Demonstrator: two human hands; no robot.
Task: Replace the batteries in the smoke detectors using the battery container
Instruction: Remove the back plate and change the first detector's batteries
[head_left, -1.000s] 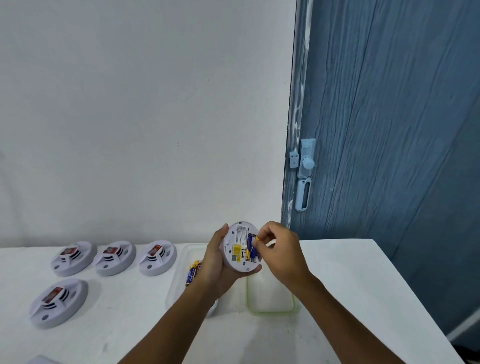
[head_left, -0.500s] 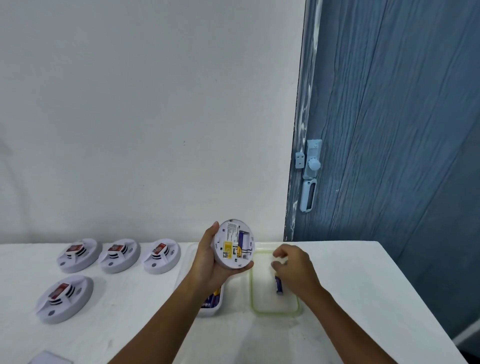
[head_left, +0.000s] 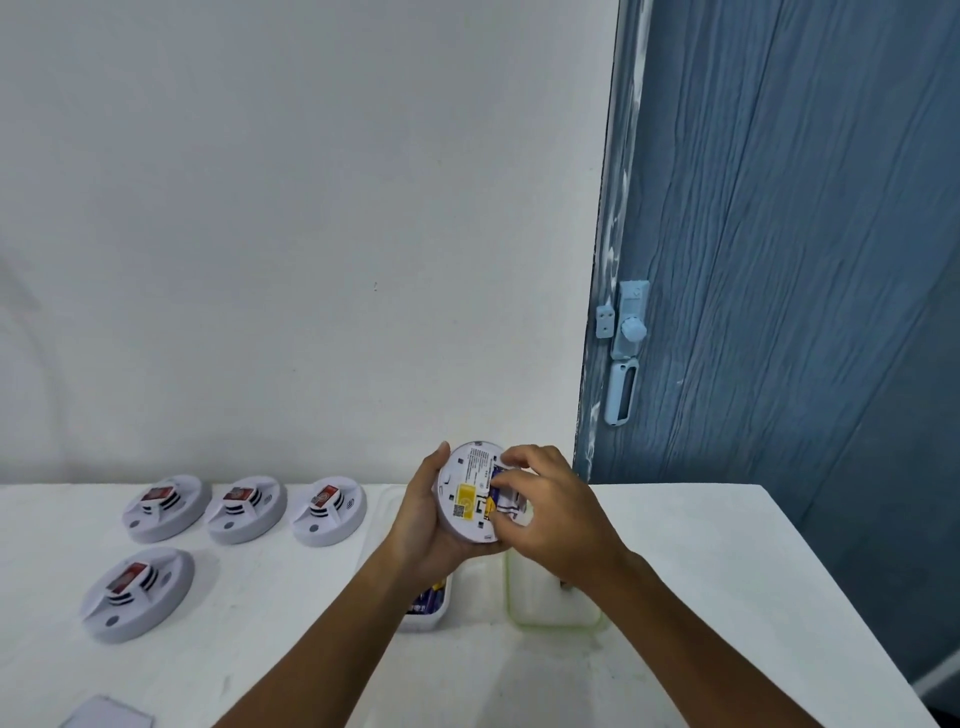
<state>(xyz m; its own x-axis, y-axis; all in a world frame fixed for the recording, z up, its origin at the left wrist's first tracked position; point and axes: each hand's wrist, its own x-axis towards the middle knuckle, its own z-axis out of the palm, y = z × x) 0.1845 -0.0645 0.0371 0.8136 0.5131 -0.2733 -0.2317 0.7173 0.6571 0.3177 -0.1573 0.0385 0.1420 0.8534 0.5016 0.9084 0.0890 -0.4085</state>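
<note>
My left hand holds a round white smoke detector upright above the table, its back with a yellow label facing me. My right hand is at the open battery compartment, thumb and fingers pinched on a blue battery still seated there. Below my hands stands a white battery container with blue batteries inside, mostly hidden by my left forearm. To its right lies a green-rimmed tray, partly covered by my right wrist.
Several more white smoke detectors lie face up on the white table: three in a row and one nearer. A flat grey piece sits at the bottom left. A blue door stands at the right.
My right hand took a battery out of the detector, lowered it into the green-rimmed tray, then came back up to the compartment. The left hand kept holding the detector.
</note>
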